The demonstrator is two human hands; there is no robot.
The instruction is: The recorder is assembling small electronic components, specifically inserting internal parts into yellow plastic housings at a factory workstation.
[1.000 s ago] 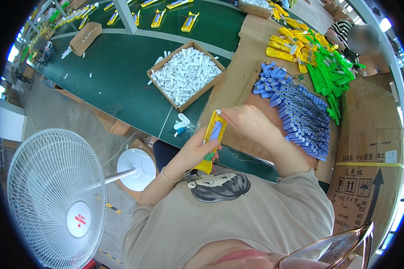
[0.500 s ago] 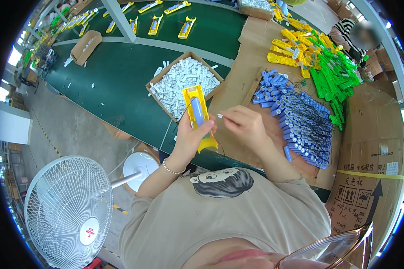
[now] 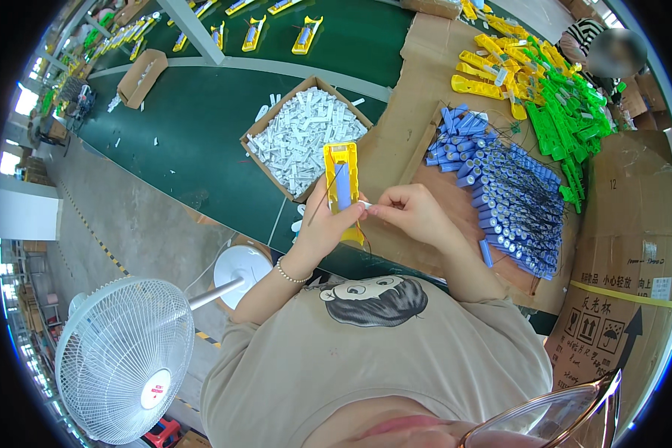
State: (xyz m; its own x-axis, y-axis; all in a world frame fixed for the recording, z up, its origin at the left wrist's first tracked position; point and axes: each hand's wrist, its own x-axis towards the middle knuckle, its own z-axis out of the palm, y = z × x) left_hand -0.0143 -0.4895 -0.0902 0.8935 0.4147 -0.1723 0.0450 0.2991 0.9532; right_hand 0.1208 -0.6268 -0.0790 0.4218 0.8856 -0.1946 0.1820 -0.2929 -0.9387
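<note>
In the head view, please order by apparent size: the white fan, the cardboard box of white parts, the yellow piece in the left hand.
1. White fan, though it is nearer the camera.
2. Cardboard box of white parts.
3. Yellow piece held by the left hand.

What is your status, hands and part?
Left hand holds yellow case. Right hand pinches small white piece beside it. Nothing blocking.

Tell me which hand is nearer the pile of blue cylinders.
Right. The right hand is just left of the pile of blue cylinders; the left hand, holding the yellow casing, is farther left.
</note>
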